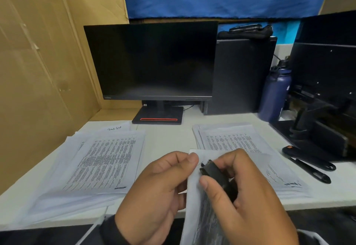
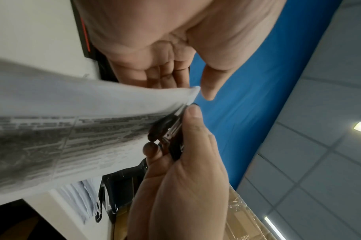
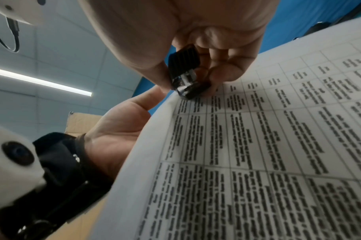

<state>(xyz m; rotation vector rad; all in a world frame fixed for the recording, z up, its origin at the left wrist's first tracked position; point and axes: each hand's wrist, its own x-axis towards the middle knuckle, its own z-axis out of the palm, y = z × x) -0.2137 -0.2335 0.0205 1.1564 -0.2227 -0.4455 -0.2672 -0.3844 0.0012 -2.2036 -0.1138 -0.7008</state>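
Observation:
A set of printed sheets (image 1: 200,216) with dense table text is held up over the desk's front edge. My left hand (image 1: 189,160) pinches the sheets' top corner between thumb and fingers. My right hand (image 1: 217,175) grips a small black stapler (image 1: 212,167), whose metal mouth sits at that same corner. In the left wrist view the stapler (image 2: 171,134) lies just below the paper corner (image 2: 194,91). The right wrist view shows the stapler (image 3: 185,76) touching the edge of the sheets (image 3: 257,146), with thumb and fingers curled round it.
Two stacks of printed paper (image 1: 100,160) (image 1: 231,139) lie on the white desk (image 1: 165,139). Behind stand a dark monitor (image 1: 152,62), a black tower (image 1: 240,75) and a blue bottle (image 1: 273,94). Black tools (image 1: 308,158) lie at the right. A cardboard wall (image 1: 38,71) closes the left.

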